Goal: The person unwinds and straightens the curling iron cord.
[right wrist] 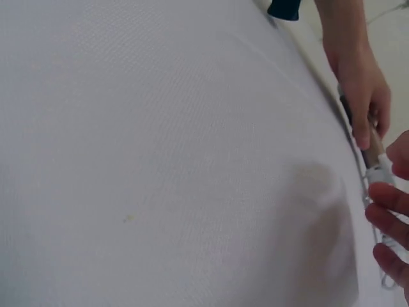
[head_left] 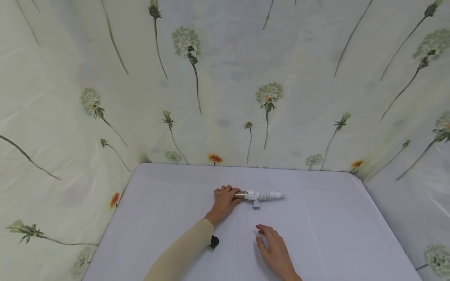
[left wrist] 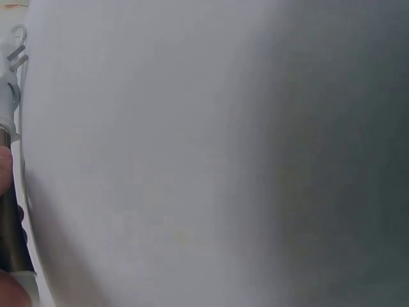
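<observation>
On the white-covered table lies a hair iron with a bronze-brown middle and white ends, lying roughly left to right. Its white cord is wound round the right part, and a two-pin plug sticks out toward the near side. My left hand grips the bronze part from above, hiding its left end. In the left wrist view, the bronze barrel and plug pins show at the left edge. Nearer the front, my right hand hovers with loosely bent fingers, apart from the iron and holding nothing.
The table has a white cloth over it. A curtain printed with dandelions stands behind and at both sides of the table. A small black object shows beside the left sleeve.
</observation>
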`<state>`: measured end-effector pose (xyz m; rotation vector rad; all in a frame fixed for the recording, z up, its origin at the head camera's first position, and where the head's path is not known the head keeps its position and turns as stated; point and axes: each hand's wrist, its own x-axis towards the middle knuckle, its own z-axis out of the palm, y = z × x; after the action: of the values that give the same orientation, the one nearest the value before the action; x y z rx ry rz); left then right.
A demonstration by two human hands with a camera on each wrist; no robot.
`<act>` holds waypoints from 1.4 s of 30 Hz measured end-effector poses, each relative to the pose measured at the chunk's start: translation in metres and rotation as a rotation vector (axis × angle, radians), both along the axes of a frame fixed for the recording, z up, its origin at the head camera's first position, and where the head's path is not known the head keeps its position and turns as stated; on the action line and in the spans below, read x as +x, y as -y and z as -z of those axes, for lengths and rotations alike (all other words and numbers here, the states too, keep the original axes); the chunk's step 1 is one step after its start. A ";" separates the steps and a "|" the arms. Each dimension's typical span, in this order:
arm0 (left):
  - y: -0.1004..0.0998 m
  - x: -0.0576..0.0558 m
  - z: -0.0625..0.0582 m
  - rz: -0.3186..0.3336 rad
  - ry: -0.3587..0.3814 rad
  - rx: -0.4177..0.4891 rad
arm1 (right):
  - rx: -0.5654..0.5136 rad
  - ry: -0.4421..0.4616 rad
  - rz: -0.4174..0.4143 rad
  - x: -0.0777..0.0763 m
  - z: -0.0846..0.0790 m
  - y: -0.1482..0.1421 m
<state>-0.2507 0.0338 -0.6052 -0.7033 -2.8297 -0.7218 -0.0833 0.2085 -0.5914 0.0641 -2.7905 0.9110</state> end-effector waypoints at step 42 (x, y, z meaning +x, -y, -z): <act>0.049 0.033 -0.066 -0.032 -0.101 0.105 | -1.073 0.102 0.299 -0.071 -0.045 0.060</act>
<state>-0.2177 -0.0156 -0.5393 -0.6572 -2.6839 -0.7998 -0.1540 0.1487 -0.5466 -0.5419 -1.9321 2.1608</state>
